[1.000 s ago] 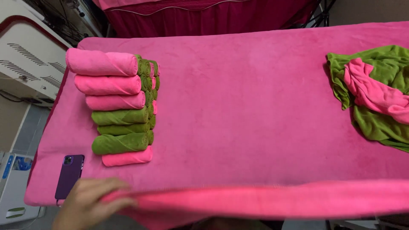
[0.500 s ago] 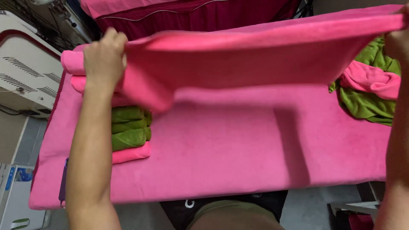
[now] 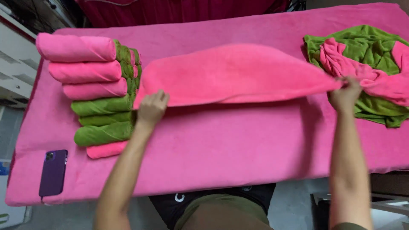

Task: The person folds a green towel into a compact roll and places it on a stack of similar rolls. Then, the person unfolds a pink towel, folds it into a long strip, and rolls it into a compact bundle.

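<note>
Your table (image 3: 238, 145), pink-covered | rolled towels (image 3: 93, 91) just left of your left-hand grip | purple phone (image 3: 53, 171) nearer you | loose towel heap (image 3: 366, 64) beside right-hand grip

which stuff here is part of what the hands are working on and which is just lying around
In hand:
- pink towel, held stretched by the left hand and right hand
- rolled pink and green towels, stacked at the left
- loose heap of green and pink towels, at the right

Lying about:
- purple phone, near the table's left front corner
- white unit beside the table
</note>
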